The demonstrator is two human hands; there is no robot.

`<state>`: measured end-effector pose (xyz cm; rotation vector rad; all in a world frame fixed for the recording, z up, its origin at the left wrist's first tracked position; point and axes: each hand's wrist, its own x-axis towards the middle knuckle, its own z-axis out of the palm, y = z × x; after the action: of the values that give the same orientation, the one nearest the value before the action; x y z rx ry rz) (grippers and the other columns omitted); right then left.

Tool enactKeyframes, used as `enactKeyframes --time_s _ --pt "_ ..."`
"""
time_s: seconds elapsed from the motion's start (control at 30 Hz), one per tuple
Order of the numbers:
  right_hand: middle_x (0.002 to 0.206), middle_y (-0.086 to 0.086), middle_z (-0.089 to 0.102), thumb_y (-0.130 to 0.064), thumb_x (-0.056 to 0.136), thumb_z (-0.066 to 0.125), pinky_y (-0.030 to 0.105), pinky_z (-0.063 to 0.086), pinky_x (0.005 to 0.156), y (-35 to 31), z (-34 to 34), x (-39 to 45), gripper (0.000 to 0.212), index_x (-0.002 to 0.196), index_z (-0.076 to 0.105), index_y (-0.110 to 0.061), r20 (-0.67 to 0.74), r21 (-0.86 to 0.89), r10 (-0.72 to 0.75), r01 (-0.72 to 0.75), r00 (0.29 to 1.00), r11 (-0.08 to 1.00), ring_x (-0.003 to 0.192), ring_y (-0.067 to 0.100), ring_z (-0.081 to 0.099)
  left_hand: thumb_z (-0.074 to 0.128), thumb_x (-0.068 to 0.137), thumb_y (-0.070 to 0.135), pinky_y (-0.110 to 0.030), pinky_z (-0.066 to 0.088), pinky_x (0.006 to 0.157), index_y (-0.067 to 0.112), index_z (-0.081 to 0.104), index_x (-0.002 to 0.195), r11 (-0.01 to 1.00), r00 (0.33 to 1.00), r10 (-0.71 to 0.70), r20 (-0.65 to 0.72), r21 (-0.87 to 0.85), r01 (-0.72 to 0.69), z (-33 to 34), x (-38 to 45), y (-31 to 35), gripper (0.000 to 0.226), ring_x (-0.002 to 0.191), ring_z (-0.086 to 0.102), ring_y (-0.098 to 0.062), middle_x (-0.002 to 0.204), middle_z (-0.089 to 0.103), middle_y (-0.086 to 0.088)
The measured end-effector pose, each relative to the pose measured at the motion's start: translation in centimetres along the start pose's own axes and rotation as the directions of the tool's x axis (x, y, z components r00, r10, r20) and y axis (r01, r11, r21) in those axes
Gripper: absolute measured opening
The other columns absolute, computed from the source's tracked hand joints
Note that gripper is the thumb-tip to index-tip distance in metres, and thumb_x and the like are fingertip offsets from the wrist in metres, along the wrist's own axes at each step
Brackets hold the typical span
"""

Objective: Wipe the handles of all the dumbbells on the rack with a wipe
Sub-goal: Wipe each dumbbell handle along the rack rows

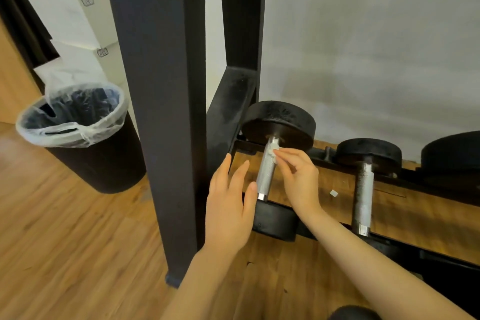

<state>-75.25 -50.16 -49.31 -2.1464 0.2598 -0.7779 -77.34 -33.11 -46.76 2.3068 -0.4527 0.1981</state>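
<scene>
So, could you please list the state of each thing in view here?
Left dumbbell: on the rack, handle being wiped.
Wipe: pinched against handle's far end.
Right hand: pinching wipe.
Left hand: open, beside handle.
Next dumbbell: racked, untouched.
Bin: open, lined.

One head view — looking down, close, at the rack's (161, 112) lowest tier and floor (65, 241).

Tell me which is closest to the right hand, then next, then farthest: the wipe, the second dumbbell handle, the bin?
1. wipe: pinched in the right hand.
2. second dumbbell handle: on the rack, to the hand's right.
3. bin: on the floor, far left, beyond the rack post.
</scene>
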Motion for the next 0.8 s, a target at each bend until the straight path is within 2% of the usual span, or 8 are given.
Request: enactKeyframes --time_s 0.1,0.23,0.4,0.5,0.57,0.67,0.8 --pt "0.114 -0.004 0.062 -0.012 0.091 0.061 0.002 0.036 0.091 0.4 -0.2 0.8 0.022 0.112 0.07 -0.015 0.017 -0.041 -0.06 0.06 0.998 0.997 0.105 0.002 0.054 0.021 0.095 0.057 -0.003 -0.003 0.102 0.031 0.044 0.145 0.998 0.998 0.05 -0.022 0.045 -0.049 0.1 -0.3 -0.1 0.061 0.136 0.007 0.007 0.16 0.021 0.01" --pt "0.111 -0.002 0.067 -0.014 0.091 0.063 0.013 0.043 0.093 0.2 -0.5 2.2 0.022 0.112 0.07 -0.014 -0.002 -0.046 -0.075 0.075 0.997 0.996 0.103 0.003 0.058 0.018 0.095 0.053 -0.017 0.006 0.11 0.027 0.048 0.144 0.992 0.996 0.085 -0.021 0.092 -0.083 0.2 -0.6 0.2 0.063 0.134 0.015 0.002 0.159 0.029 0.004" --pt "0.112 -0.001 0.068 -0.012 0.09 0.064 0.001 0.04 0.085 0.3 0.0 0.3 0.025 0.115 0.068 -0.013 -0.034 -0.016 -0.031 0.031 0.999 0.999 0.1 -0.003 0.056 0.011 0.091 0.06 -0.021 0.015 0.111 0.03 0.048 0.143 0.996 0.999 0.048 0.002 0.073 -0.048 0.5 -0.8 0.0 0.071 0.139 0.027 -0.001 0.156 0.034 0.008" --pt "0.11 -0.002 0.069 -0.012 0.089 0.065 0.0 0.04 0.084 0.7 -0.4 -0.3 0.026 0.114 0.069 -0.012 0.005 -0.028 -0.045 0.045 0.999 0.999 0.097 -0.007 0.055 0.014 0.092 0.058 -0.025 0.024 0.113 0.028 0.053 0.139 0.997 0.998 0.056 0.01 0.061 -0.056 0.5 -0.9 -0.1 0.068 0.137 0.039 -0.007 0.148 0.046 0.007" --pt "0.112 -0.001 0.069 -0.013 0.089 0.065 0.003 0.042 0.086 0.5 -0.3 0.2 0.026 0.114 0.069 -0.012 -0.011 -0.024 -0.057 0.056 0.998 0.998 0.1 -0.003 0.057 0.018 0.094 0.055 -0.026 0.026 0.112 0.026 0.057 0.136 0.996 0.998 0.065 0.007 0.055 -0.065 0.4 -0.9 -0.1 0.064 0.134 0.044 -0.008 0.143 0.053 0.006" --pt "0.11 0.0 0.069 -0.014 0.089 0.065 0.009 0.043 0.089 0.0 0.3 1.4 0.024 0.113 0.07 -0.012 -0.08 0.014 -0.027 0.028 0.996 0.999 0.103 0.005 0.06 0.026 0.097 0.051 -0.023 0.023 0.11 0.026 0.058 0.135 0.996 0.998 0.058 0.02 0.062 -0.059 0.3 -0.9 0.0 0.056 0.132 0.045 -0.008 0.14 0.055 0.007" --pt "0.109 0.0 0.067 -0.014 0.09 0.064 0.002 0.04 0.085 0.2 0.6 0.9 0.023 0.112 0.07 -0.011 -0.093 -0.011 -0.045 0.044 0.995 0.999 0.1 0.003 0.057 0.032 0.103 0.043 -0.021 0.019 0.11 0.026 0.055 0.138 0.995 0.998 0.053 0.041 0.078 -0.056 0.2 -0.9 0.0 0.045 0.134 0.043 -0.008 0.142 0.053 0.007"
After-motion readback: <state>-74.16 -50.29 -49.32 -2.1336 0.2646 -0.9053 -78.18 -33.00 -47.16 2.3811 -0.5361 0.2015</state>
